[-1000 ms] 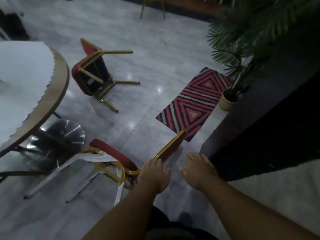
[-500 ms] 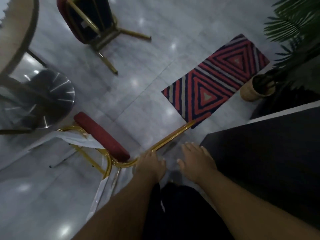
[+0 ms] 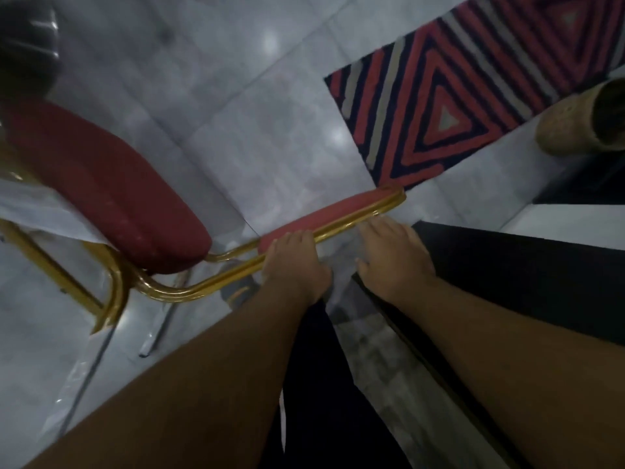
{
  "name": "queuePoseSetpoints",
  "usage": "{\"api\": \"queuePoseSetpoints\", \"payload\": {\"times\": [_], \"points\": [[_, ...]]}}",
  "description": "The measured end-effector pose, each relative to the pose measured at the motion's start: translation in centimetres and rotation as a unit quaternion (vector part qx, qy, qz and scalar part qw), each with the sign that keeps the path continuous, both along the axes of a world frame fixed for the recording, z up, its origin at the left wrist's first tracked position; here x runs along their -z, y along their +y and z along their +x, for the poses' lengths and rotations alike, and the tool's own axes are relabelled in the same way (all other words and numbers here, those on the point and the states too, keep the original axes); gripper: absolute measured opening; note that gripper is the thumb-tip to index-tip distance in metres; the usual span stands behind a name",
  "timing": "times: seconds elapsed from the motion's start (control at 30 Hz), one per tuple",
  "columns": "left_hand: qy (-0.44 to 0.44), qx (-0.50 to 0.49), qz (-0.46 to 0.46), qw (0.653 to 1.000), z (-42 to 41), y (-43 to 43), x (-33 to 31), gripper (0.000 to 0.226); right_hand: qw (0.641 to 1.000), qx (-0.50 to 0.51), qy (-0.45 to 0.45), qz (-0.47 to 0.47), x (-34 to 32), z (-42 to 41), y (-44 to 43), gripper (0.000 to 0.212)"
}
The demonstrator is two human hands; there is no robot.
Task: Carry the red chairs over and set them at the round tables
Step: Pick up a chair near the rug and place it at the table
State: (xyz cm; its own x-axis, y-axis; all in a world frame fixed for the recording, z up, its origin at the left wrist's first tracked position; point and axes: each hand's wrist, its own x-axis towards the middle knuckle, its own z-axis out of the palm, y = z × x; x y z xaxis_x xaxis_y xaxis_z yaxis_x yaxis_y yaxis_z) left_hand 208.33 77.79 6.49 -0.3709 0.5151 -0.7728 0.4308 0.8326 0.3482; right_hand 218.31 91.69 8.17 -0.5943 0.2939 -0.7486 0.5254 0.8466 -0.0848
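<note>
- Red chair (image 3: pixel 111 184) is in front of us, on the grey floor (image 3: pixel 236 96).
- Our left hand (image 3: pixel 294 262) closes its fingers over the backrest's gold rail.
- Our right hand (image 3: pixel 392 255) lies beside the rail, fingers loosely apart.

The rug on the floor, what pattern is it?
Nested red, navy and grey triangles on the rug, head view.

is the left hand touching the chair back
Touching. The head view shows the left hand resting on the chair back, fingers over its gold frame with no gap.
</note>
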Motion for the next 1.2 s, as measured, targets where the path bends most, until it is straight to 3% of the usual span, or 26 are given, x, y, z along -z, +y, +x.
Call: {"api": "queuePoseSetpoints", "payload": {"times": [0.2,0.4,0.5,0.73,0.9,1.07,1.2], "points": [[0.010,-0.022,0.012,1.000,1.0,2.1,6.4,0.053,0.998,-0.038,0.039,0.006,7.8,0.2,2.7,0.072],[0.061,-0.074,0.030,0.995,2.1,3.9,10.7,0.040,0.989,-0.104,0.103,0.005,12.2,-0.4,5.0,0.042],[0.100,-0.069,0.014,0.992,2.4,4.4,11.5,0.042,0.987,-0.131,0.096,-0.012,12.5,-1.1,5.9,0.039],[0.114,0.000,0.000,0.993,1.9,4.6,12.0,0.035,0.986,-0.078,0.149,0.022,11.7,-0.6,6.3,0.029],[0.125,0.005,-0.001,0.992,1.8,3.7,10.6,0.034,0.966,-0.158,0.203,0.006,10.2,-0.6,6.6,0.016],[0.133,-0.033,0.040,0.990,1.6,1.8,6.1,0.030,0.947,-0.221,0.232,0.010,6.1,-1.8,5.1,0.020],[0.150,-0.045,0.154,0.976,2.5,1.0,-0.1,0.026,0.939,-0.246,0.238,-0.009,-0.6,-3.0,2.7,0.025]]}}
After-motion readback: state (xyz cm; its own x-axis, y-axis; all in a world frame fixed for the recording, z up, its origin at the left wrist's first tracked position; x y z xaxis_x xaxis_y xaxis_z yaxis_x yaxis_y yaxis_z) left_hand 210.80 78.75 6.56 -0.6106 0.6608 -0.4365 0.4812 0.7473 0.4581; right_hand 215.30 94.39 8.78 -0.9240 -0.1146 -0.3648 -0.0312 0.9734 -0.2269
